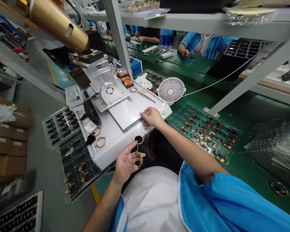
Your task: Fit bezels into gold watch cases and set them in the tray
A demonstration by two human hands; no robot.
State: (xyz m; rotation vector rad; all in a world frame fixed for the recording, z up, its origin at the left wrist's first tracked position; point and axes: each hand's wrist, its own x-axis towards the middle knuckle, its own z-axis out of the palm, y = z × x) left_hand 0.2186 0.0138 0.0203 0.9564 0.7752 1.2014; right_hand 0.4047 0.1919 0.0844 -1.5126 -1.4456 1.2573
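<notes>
My left hand [124,162] is closed around a gold watch case ring [137,159], held low in front of the white machine. A dark round disc with a pale rim [139,140] shows just above its fingertips; whether the hand supports it I cannot tell. My right hand [152,117] is closed in a pinch at the front right edge of the machine's flat white plate [128,117]. What sits between those fingers, if anything, is hidden. Two more gold rings [101,142] lie on the machine's white body [116,145] at the left.
A white fan [171,90] and tweezers [145,95] are at the back right. Clear trays of round gold-and-dark parts [207,138] lie right; another tray [79,174] lies left. A brass-coloured cylinder [60,25] overhangs the upper left. Other people sit across the green bench.
</notes>
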